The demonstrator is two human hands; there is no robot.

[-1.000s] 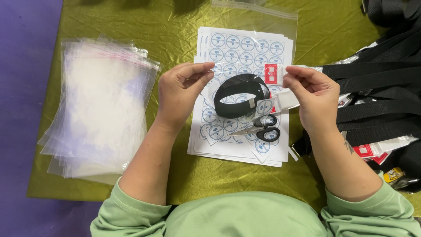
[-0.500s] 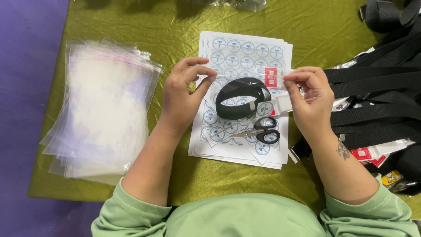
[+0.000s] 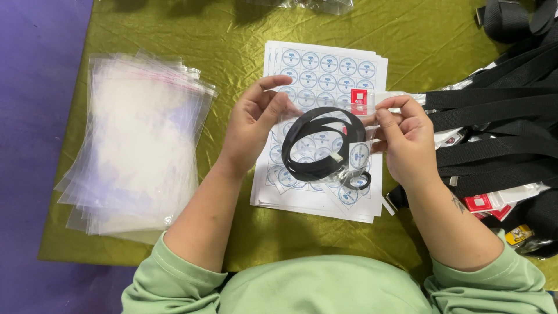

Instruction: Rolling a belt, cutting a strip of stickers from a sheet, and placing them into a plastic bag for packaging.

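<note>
Held thing: clear plastic bag (image 3: pixel 349 125) with a coiled black strap (image 3: pixel 319 148) inside — above the sticker sheets.
Left hand (image 3: pixel 253 125): fingers half curled, tips pinching the bag's left edge.
Right hand (image 3: pixel 407 139): pinching the bag's right edge.
Sticker sheets (image 3: pixel 325 64): white stack, round blue labels, mid tabletop (image 3: pixel 232 40), olive satin cloth.
Left side: stack of clear bags (image 3: pixel 139 145).
Right side: black straps (image 3: pixel 500 122) — heaped.

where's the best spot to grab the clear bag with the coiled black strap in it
Probably by the clear bag top corners, one from each side, as the left hand and right hand do now. The coiled black strap weighs down the middle, so pinching the flat film above it keeps the bag hanging straight.
</note>
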